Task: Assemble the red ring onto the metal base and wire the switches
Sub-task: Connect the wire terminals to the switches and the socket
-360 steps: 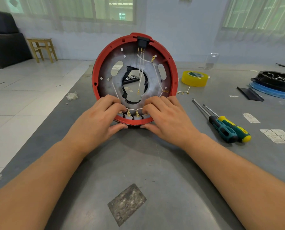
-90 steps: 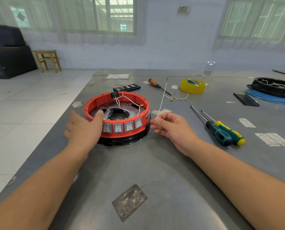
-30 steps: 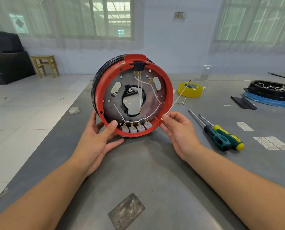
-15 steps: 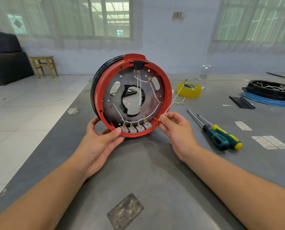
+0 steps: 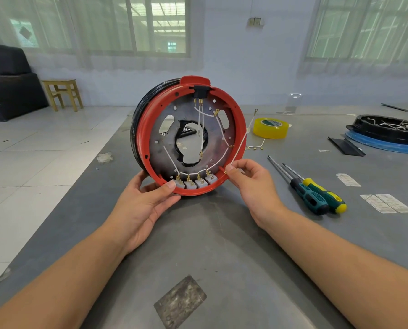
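Observation:
The red ring (image 5: 143,138) stands on edge on the grey table, fitted around the metal base (image 5: 165,148), its open side facing me. Several grey switches (image 5: 194,183) sit in a row at the ring's bottom, joined by white wires with brass terminals. My left hand (image 5: 146,203) grips the ring's lower left rim, thumb on the edge beside the switches. My right hand (image 5: 252,184) pinches a loose white wire (image 5: 242,141) at the ring's lower right rim; the wire runs up and right to a ring terminal.
A yellow tape roll (image 5: 270,128) lies behind the ring on the right. Two screwdrivers (image 5: 314,193) lie right of my right hand. A black and blue ring assembly (image 5: 388,136) sits far right. Paper labels (image 5: 385,203) lie near the right edge. The table's left edge drops to the floor.
Over the last second the ring stays upright in my left hand. My right hand has shifted slightly along the lower right rim with the white wire.

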The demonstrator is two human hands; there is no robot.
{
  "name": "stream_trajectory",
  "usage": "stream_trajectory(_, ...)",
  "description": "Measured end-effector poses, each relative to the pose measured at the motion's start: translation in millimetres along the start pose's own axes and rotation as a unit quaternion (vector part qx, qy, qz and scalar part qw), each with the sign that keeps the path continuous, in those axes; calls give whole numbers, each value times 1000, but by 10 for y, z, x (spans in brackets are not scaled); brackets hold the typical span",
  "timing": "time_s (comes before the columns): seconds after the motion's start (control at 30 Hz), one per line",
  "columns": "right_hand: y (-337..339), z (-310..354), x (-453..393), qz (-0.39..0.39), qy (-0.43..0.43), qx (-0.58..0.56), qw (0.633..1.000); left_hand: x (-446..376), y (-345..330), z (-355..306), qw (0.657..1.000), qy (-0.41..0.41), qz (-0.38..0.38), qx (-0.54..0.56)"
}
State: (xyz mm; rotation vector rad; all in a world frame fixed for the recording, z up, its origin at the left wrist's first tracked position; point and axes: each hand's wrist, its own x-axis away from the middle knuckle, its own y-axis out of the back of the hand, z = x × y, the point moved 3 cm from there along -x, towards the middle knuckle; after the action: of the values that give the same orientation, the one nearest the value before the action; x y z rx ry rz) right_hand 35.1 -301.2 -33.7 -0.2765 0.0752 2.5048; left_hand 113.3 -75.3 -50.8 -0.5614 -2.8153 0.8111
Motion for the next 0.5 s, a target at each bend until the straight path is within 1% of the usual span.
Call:
stream_trajectory(0.1, 85, 95, -41, -60, 43, 66, 995, 18, -16, -10, 1000, -1, 4, -5)
stream_trajectory(0.23, 251, 386, -84, -109, 124, 65, 984, 29, -33, -14, 1000, -1, 5, -2)
stream_trajectory(0.3, 273, 540, -64, -114, 160, 61, 979, 27, -35, -23, 1000, -1, -6, 3)
stream_trajectory(0.37, 203, 649, -6, -75, 179, 36, 980, 31, -42, -29, 1000, -1, -9, 4)
stream_trajectory(0.5, -158, 665, 178, 76, 163, -5, 984, 28, -44, -28, 1000, 0, -13, 7)
